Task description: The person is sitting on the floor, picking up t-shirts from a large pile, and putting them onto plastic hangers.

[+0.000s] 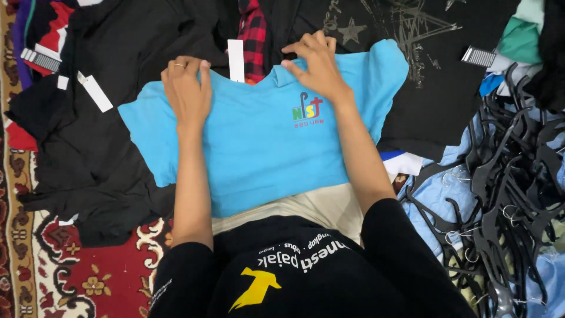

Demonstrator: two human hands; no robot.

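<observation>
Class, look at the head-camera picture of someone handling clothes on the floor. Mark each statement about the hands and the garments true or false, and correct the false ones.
1. Both hands rest on a light blue T-shirt. True: the left hand and right hand lie near its collar.
2. The blue shirt hangs on a hanger. False: it lies flat on other clothes.
3. A pile of black hangers lies on the right. True.
4. The shirt is plain, with no print. False: a small multicoloured logo sits on the chest.
5. The left hand wears a ring. True.
6. The patterned carpet is green. False: it is red.
</observation>
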